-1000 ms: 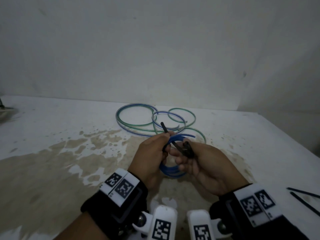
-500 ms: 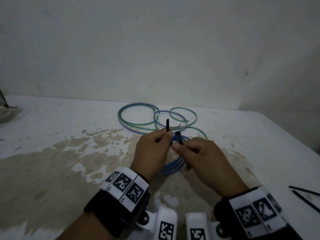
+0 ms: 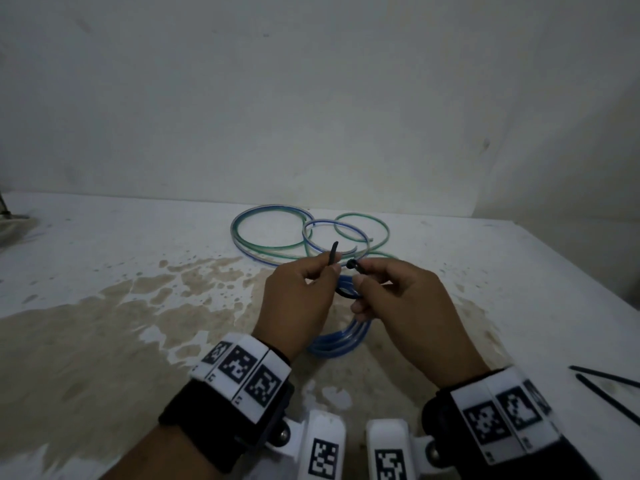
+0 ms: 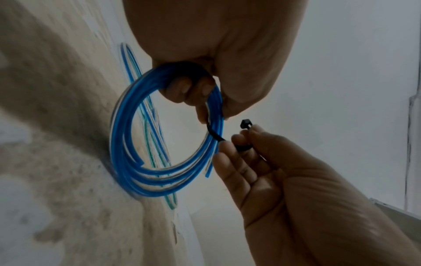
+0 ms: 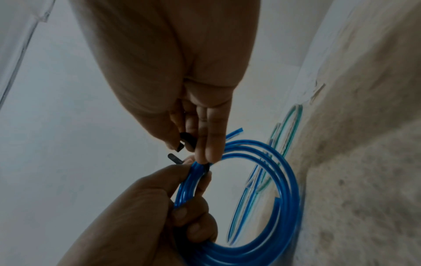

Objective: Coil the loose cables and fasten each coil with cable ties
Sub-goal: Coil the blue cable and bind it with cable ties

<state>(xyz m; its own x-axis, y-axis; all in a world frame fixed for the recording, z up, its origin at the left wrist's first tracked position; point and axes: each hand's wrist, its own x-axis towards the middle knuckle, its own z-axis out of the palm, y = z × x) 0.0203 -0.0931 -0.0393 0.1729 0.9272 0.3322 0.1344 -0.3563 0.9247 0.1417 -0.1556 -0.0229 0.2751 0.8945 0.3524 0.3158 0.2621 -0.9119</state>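
Over the stained tabletop (image 3: 104,258), our left hand (image 3: 294,303) grips the blue cable coil (image 4: 159,178) and pinches the black cable tie (image 3: 333,254) by its tail; our right hand (image 3: 398,299) pinches the head end. Only the wrist views show the tie wrapping the coil. Loose blue-green cables (image 3: 273,233) lie behind, spare ties (image 3: 606,386) right.

Two hands meet above a stained table (image 3: 104,271). The left hand (image 3: 294,299) and right hand (image 3: 405,299) each pinch an end of a black tie (image 3: 333,254) looped round a blue coil (image 3: 341,341); loose cables (image 3: 273,233) lie beyond the coil.
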